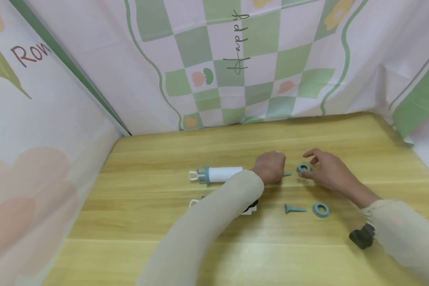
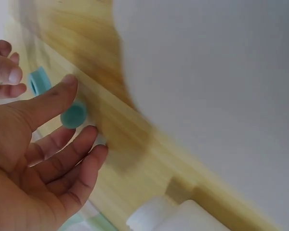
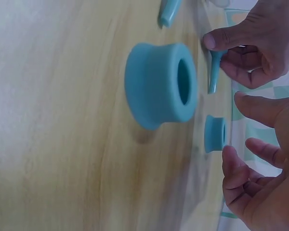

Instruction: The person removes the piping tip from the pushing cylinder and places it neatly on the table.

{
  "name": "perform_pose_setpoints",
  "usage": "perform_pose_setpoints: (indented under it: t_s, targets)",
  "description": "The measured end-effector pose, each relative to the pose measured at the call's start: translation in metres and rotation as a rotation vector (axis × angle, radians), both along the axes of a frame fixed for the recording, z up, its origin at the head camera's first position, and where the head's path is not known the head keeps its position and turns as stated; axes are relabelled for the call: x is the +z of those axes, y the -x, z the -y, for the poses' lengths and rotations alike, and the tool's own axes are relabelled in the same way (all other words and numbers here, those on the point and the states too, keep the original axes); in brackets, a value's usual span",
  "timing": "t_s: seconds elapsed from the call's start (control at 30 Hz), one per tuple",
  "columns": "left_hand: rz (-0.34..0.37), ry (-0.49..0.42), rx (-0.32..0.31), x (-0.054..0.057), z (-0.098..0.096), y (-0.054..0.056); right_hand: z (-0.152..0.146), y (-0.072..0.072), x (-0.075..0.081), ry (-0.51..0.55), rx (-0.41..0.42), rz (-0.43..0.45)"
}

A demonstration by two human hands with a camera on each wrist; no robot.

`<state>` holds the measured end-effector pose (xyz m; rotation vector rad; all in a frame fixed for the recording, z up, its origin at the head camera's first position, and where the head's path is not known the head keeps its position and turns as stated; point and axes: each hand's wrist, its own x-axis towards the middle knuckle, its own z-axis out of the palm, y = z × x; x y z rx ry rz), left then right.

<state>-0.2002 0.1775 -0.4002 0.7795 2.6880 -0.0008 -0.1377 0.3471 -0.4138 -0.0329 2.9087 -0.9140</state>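
Note:
My left hand (image 1: 269,167) reaches over a teal tapered piece (image 3: 214,72) with a flared round end. In the left wrist view, thumb and fingers spread around that end, with a gap under the thumb. My right hand (image 1: 325,169) curves around a teal flared ring (image 1: 303,168), fingertips close to its sides. In the right wrist view the thumb stands apart from it. Nearer me lie a second teal tapered piece (image 1: 294,209) and a second teal ring (image 1: 320,209). Left of my left hand lies a white cylinder (image 1: 225,174) with a teal slotted collar and white looped handle.
Under my left sleeve (image 1: 203,226), another white piece (image 1: 249,210) with a looped handle is mostly hidden. A black wrist camera (image 1: 362,237) hangs beneath my right cuff. Patterned cloth (image 1: 225,59) hangs behind the wooden table (image 1: 157,155), and more cloth borders its left side.

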Motion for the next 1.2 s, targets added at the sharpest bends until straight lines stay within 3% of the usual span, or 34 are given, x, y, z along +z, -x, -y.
perform_pose_setpoints:
  t_s: [0.37,0.57,0.83,1.07,1.2]
  targets:
    - [0.005,0.013,0.026,0.009,0.008,0.006,0.000,-0.009,0.009,-0.003,0.006,-0.029]
    - [0.039,-0.004,0.032,0.028,0.020,0.007,-0.001,-0.018,0.011,0.022,0.025,-0.064]
    - [0.038,0.010,-0.040,0.048,0.036,0.007,0.005,-0.025,0.011,0.037,0.019,-0.087]
    - [0.053,-0.015,-0.097,0.053,0.053,0.003,0.013,-0.036,0.008,-0.002,-0.017,-0.185]
    - [0.017,-0.025,-0.148,0.051,0.069,-0.003,0.014,-0.042,0.006,-0.046,-0.031,-0.263]
